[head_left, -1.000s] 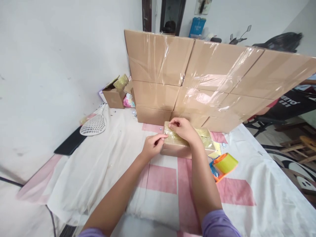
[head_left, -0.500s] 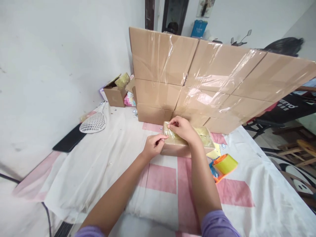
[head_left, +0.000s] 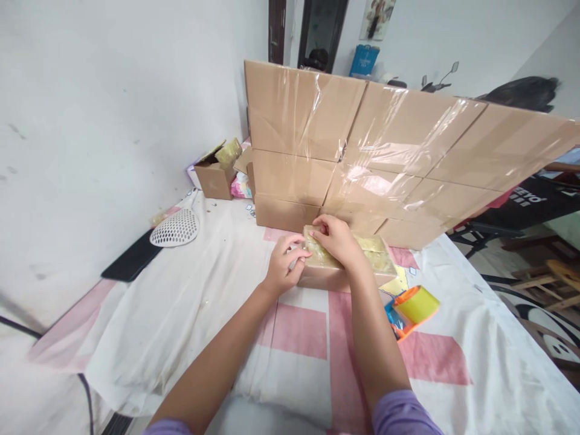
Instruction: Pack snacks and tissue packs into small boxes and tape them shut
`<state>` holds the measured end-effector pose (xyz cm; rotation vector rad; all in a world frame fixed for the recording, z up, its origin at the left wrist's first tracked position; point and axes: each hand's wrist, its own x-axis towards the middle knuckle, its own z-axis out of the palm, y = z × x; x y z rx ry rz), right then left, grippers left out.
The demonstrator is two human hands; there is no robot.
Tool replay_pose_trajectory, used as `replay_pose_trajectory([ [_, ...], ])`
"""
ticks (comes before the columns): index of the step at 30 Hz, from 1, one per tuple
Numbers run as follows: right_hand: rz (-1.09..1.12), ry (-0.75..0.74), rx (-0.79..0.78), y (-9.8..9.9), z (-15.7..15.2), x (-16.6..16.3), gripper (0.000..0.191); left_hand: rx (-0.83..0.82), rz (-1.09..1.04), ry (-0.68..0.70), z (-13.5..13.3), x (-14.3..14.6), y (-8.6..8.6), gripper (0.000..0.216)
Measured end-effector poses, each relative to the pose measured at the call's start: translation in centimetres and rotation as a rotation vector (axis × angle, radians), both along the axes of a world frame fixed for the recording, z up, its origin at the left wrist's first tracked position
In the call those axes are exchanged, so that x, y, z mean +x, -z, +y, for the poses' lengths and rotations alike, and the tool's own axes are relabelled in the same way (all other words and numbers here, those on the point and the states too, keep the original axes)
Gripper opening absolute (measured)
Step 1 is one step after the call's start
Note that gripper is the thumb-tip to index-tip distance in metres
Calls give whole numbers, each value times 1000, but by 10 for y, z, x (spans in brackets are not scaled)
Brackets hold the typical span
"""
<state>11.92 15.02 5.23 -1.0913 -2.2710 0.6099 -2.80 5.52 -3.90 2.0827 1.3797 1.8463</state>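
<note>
A small cardboard box (head_left: 324,279) lies on the cloth, its top covered with shiny yellowish packing tape (head_left: 384,262). My left hand (head_left: 286,263) is curled at the box's left end, with thumb and fingertips at the top edge. The other fingers are bent and slightly apart. My right hand (head_left: 338,239) rests on the left part of the top. Its thumb and index finger are pinched at the tape there; the exact contact is partly hidden. A tape dispenser (head_left: 413,307), orange and blue with a yellow roll, lies right of my right forearm.
A wall of taped cartons (head_left: 299,175) stands just behind the box. To the left are a white perforated, mask-shaped object (head_left: 175,228) and a flat black object (head_left: 129,257). An opened carton (head_left: 215,181) sits at the back left, near the white wall (head_left: 113,90).
My left hand's fingers have loosened from a tight pinch and spread more at the box's left end. My right hand stays at nearly the same spot. The view has shifted slightly.
</note>
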Motion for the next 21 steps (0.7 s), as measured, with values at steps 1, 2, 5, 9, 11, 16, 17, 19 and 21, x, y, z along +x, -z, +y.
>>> replay_pose_trajectory([
  [1, -7, -5, 8, 0, 0, 0, 11, 5, 20, 26, 1, 0, 1, 27],
  [2, -13, -14, 19, 0, 0, 0, 9, 3, 26, 64, 2, 0, 2, 27],
  [5, -20, -46, 55, 1, 3, 0, 12, 6, -41, 146, 5, 3, 10, 27],
  [9, -36, -43, 84, 5, 8, 0, 16, -14, -132, 184, 6, 9, 23, 32],
  [11, -45, -40, 80, 4, 8, 2, 18, -49, -169, 199, 6, 12, 28, 35],
  [16, -78, -179, -58, -8, -3, 17, 28, -90, -217, 211, 5, 13, 32, 38],
  [17, -97, -204, -78, -11, -6, 19, 31, -89, -218, 206, 5, 13, 32, 38],
  [19, -140, -184, -64, -13, -11, 21, 35, -77, -214, 198, 6, 12, 31, 38],
  [21, -189, -82, -4, -13, -14, 19, 34, -56, -210, 193, 7, 11, 29, 37],
])
